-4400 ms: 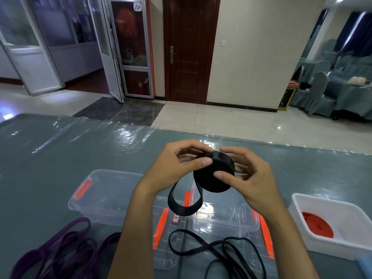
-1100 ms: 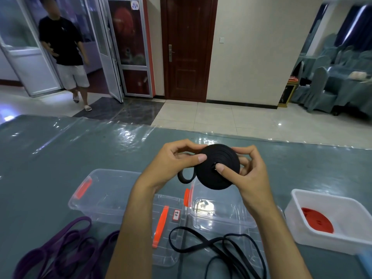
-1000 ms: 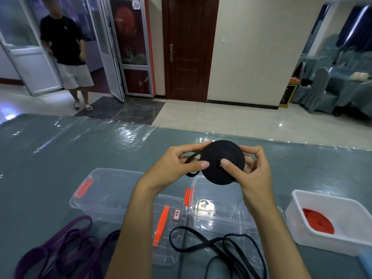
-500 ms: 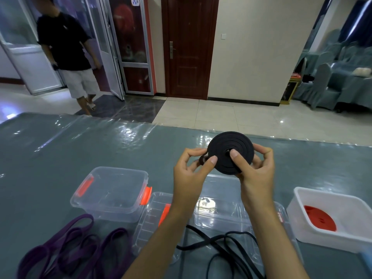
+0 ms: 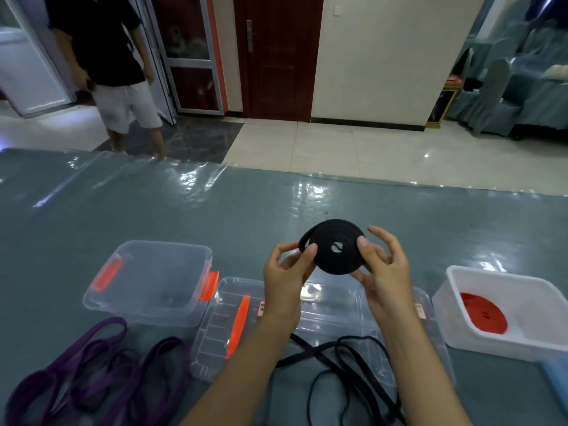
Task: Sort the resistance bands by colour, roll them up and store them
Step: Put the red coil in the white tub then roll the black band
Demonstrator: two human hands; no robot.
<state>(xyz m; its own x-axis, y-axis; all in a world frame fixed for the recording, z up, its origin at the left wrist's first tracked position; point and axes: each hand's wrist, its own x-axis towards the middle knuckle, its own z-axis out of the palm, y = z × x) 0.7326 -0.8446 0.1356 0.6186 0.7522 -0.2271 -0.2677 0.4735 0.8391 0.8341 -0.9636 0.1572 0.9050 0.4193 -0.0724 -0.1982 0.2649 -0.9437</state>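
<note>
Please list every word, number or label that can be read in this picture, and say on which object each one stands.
No text can be read.
Sticker on the clear lid: print too small and blurred.
Sticker by the right wrist: also blurred.
Black rolled band, held by left hand and right hand: no print visible.

Grey-green table point(image 5: 153, 210), 2 clear bins point(image 5: 147, 278), white tub point(image 5: 504, 339), purple bands point(image 5: 92, 373)

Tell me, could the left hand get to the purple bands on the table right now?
Probably not at once: the left hand is pinching the black roll together with the right hand. The purple bands lie uncovered, low on its side.
</note>
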